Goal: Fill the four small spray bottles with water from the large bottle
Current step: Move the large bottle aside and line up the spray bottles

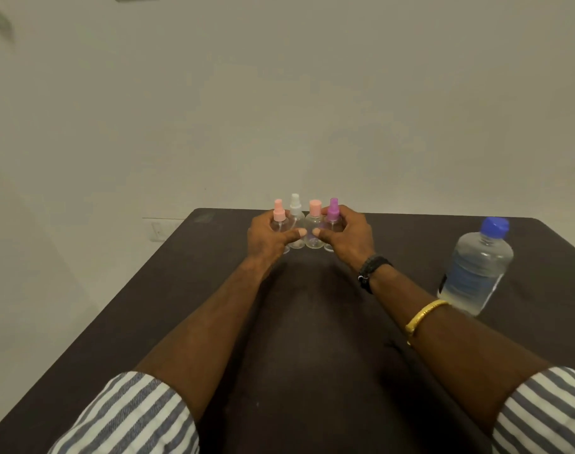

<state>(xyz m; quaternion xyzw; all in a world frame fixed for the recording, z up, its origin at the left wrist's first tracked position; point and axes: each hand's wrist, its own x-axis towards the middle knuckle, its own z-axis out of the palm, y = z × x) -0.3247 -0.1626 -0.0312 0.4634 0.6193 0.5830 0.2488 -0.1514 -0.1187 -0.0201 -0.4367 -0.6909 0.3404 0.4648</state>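
Table (181,322) of dark wood bears a capped large bottle (476,270) of water, standing well right of four small spray bottles (314,235). Left hand (268,237) and right hand (348,239) clasp that upright row from either end, thumbs nearly meeting.

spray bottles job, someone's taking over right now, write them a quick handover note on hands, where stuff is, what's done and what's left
Left hand: curled round the left end of the row, on the pink-topped bottle.
Right hand: curled round the right end, on the purple-topped bottle.
Between them stand the white-topped bottle and the pink-capped bottle, all four upright and bunched together near the far edge of the dark table.
Large bottle: upright to the right, blue cap on, holding water, untouched by either hand.
Done: bottles gathered. All four look empty, tops on.
Left: open each one, pour, close.
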